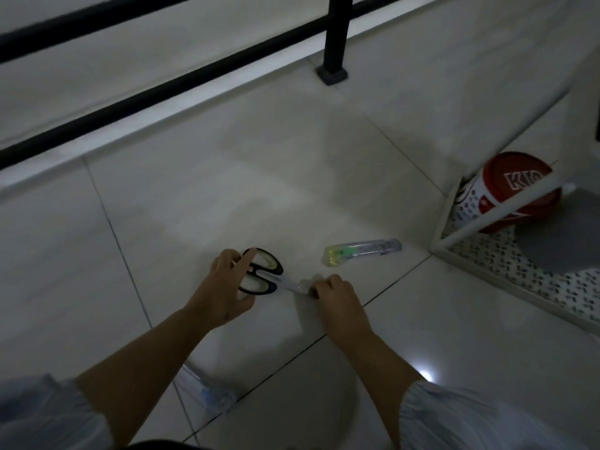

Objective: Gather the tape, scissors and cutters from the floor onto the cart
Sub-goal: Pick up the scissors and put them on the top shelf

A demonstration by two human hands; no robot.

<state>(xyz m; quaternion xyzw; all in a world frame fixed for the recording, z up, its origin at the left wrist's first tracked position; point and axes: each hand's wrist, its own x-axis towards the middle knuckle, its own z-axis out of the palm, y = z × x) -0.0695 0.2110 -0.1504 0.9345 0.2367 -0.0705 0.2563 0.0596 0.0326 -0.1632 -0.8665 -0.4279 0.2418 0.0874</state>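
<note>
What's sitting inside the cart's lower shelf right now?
A red and white canister stands on the cart shelf, partly behind a white rail. The rest of the shelf runs out of frame, so anything there is unseen.

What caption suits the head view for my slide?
Both hands reach the scissors on the tiled floor, a cutter lying beside the cart.

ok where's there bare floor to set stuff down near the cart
Bare tile runs from the scissors up to the black rail post. It is crowded between the left hand, right hand, cutter and cart.
</note>
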